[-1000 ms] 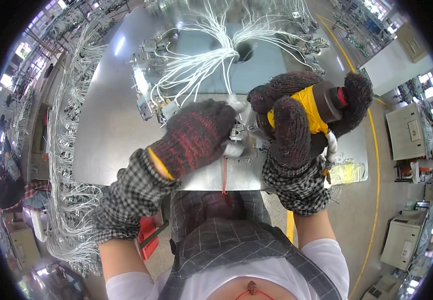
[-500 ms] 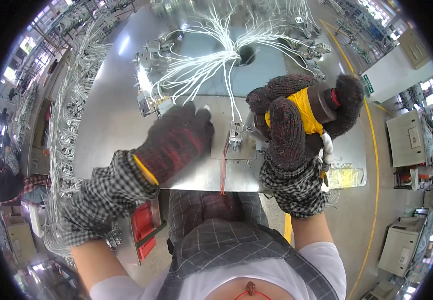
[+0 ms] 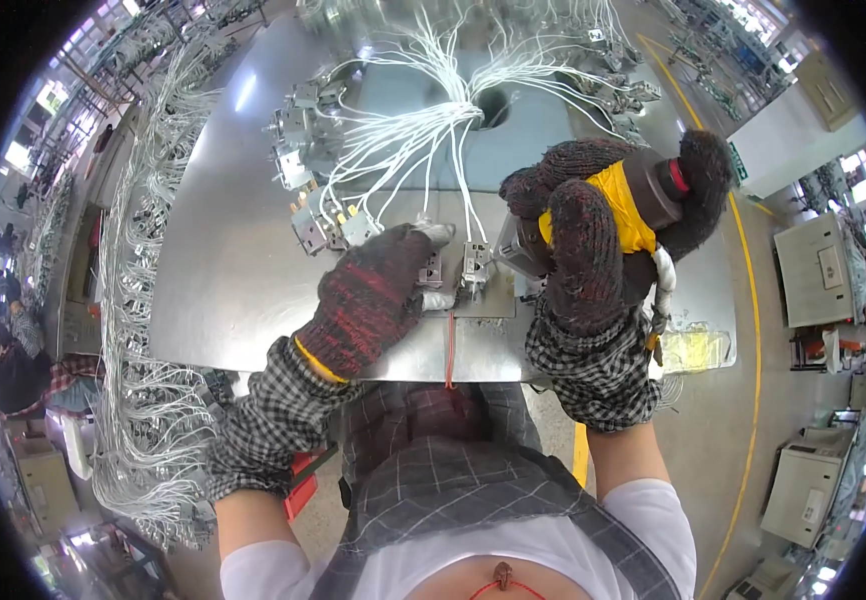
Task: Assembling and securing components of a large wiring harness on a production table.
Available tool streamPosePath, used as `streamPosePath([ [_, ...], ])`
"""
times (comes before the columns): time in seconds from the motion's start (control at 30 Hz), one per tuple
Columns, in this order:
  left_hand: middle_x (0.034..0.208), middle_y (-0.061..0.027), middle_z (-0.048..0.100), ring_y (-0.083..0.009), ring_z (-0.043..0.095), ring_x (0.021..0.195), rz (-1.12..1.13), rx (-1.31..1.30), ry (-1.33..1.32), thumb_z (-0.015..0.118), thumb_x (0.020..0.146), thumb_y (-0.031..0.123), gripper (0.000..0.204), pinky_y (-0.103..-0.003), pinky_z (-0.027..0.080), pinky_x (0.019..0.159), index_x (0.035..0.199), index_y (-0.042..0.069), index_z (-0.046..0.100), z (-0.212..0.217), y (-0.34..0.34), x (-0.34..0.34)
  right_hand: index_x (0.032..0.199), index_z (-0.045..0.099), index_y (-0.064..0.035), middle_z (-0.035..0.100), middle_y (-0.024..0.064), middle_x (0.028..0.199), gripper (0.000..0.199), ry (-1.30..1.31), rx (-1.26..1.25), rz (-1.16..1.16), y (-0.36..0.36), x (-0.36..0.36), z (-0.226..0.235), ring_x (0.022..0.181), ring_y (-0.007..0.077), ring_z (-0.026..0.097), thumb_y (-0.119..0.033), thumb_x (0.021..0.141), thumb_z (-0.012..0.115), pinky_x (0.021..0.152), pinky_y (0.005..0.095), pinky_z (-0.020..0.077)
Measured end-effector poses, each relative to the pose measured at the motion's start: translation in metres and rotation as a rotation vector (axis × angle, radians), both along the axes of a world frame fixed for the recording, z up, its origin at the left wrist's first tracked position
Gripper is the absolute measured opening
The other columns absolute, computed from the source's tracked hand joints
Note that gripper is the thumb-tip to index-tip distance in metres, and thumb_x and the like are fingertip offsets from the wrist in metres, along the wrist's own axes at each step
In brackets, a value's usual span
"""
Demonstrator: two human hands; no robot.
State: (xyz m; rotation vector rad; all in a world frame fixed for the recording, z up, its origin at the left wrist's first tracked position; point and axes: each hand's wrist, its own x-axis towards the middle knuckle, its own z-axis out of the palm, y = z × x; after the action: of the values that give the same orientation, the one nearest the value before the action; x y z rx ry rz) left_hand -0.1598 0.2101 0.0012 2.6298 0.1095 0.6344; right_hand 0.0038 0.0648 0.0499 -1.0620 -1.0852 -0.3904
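Observation:
My left hand [image 3: 368, 290], in a dark red-and-black knit glove with pale wrapped fingertips, pinches a small metal terminal block [image 3: 431, 268] at the table's near side. White wire runs up from that block toward the bundle. Just right of it, a similar block [image 3: 475, 264] with two white wires stands on a small metal plate [image 3: 498, 298]. Gloved too, my right hand [image 3: 588, 245] is wrapped round a dark handheld power tool [image 3: 643, 195] with a yellow band. The tool's front end points left, near the second block, and its tip is hard to make out.
White wires [image 3: 453, 110] fan out from a hole in the table [image 3: 223, 250]. More metal blocks hang at their ends, left [image 3: 308, 225] and right [image 3: 643, 92]. Many wired parts [image 3: 133, 270] line the left edge. A yellow-topped packet [image 3: 693, 352] lies at right.
My left hand has moved right from the left-hand blocks and now has one terminal block between its fingers. My right hand and the power tool have shifted slightly.

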Motion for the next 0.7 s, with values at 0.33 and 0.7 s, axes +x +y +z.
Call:
streamPosePath([
  [0.33,0.107,-0.0067,0.070,-0.0164,0.069,0.101,-0.065,-0.831,0.202,0.086,0.081,0.014,0.061,-0.034,0.058,0.091,0.138,0.004,0.065,0.013,0.000,0.029,0.160,0.026,-0.0227,0.069,0.0163,0.097,0.079,0.363,0.313,0.255,-0.008,0.008,0.008,0.069,0.0227,0.069,-0.008,0.096,0.071,0.060,0.0432,0.0643],
  [0.7,0.103,-0.0156,0.074,-0.0254,0.075,0.097,-0.129,-0.205,0.197,0.085,0.083,0.031,0.063,-0.038,0.059,0.085,0.135,0.002,0.066,0.011,0.002,0.024,0.160,0.027,-0.0237,0.070,0.0153,0.095,0.083,0.471,0.294,0.271,-0.002,-0.013,0.011,0.075,0.0271,0.073,-0.006,0.094,0.075,0.070,0.0500,0.0663],
])
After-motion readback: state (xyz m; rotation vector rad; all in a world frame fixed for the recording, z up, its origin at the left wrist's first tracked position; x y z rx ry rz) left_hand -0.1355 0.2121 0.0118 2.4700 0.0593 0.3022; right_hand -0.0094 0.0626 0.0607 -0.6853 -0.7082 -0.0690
